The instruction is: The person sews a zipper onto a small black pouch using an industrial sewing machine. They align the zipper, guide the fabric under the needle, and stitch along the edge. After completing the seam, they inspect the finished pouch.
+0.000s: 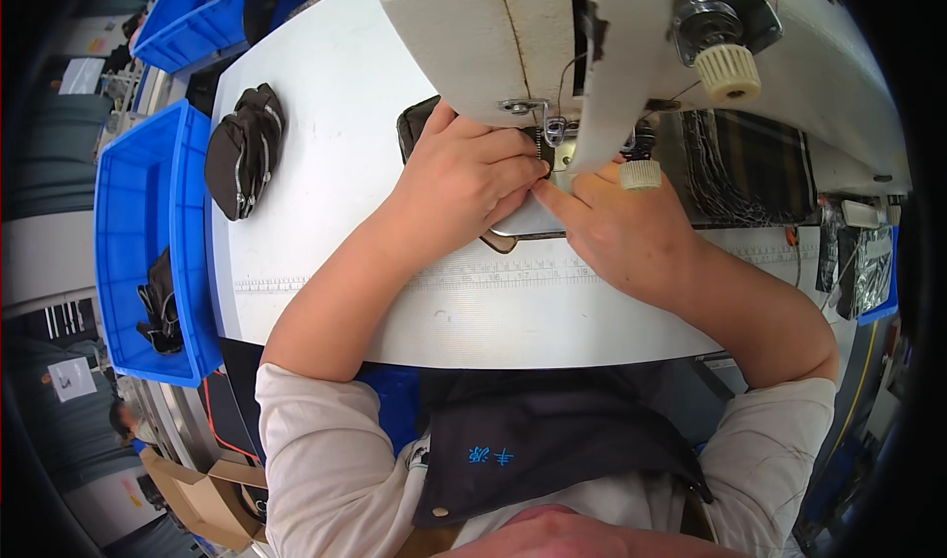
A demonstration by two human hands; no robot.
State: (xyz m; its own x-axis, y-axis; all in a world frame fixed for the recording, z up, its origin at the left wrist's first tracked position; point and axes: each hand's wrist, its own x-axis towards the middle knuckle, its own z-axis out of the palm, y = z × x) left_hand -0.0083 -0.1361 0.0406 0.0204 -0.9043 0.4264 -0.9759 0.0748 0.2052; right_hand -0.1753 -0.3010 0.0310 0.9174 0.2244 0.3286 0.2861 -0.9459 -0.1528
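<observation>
Under the needle area of a white sewing machine (464,25) lies a dark fabric piece (413,129), with a zipper strip showing near the presser foot. My left hand (449,183) rests on this piece from the left, fingers together and fingertips pinching its edge beside the foot. From the other side, my right hand (631,227) reaches in with its index finger stretched to the same edge, almost meeting the left fingertips. Its other fingers curl and are partly hidden behind the machine. A lighter brownish corner of the work sticks out below the metal plate.
Dark zippered pouches (243,153) lie stacked on the white table (335,114) at left. Beyond its left edge stands a blue bin (133,203) holding dark fabric (160,306). Right of the needle lies a stack of dark pieces (750,168). An open cardboard box (192,499) sits lower left.
</observation>
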